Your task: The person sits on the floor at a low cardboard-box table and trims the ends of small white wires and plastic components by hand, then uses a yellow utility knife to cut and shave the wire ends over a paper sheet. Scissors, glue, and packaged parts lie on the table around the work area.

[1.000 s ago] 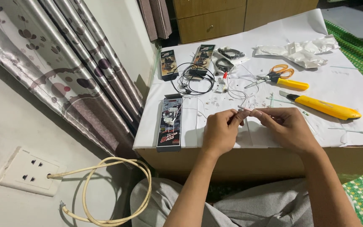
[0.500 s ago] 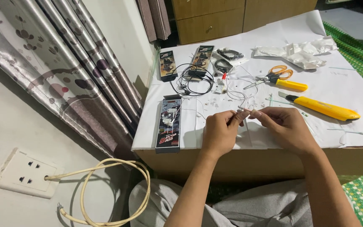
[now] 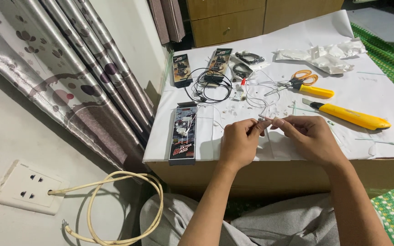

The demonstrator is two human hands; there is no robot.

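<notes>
My left hand [image 3: 238, 142] and my right hand [image 3: 310, 137] meet over the front part of the white paper-covered table [image 3: 379, 98]. Both pinch the end of a thin white wire [image 3: 266, 119] between thumb and fingertips. The wire runs back toward a loose white tangle [image 3: 257, 93] in the middle of the table. A black earphone cable [image 3: 206, 86] is coiled behind it. A long dark earphone package [image 3: 183, 133] lies just left of my left hand.
Orange-handled scissors [image 3: 299, 80], a yellow screwdriver handle [image 3: 315, 91] and a yellow utility knife [image 3: 348, 115] lie right of centre. Two more packages [image 3: 181, 69] and crumpled white plastic [image 3: 324, 55] sit farther back. A wall socket [image 3: 26, 187] with a cream cord [image 3: 115, 200] is at lower left, beside curtains.
Both hands stay together on the white wire with only small finger movements. The view has shifted slightly.
</notes>
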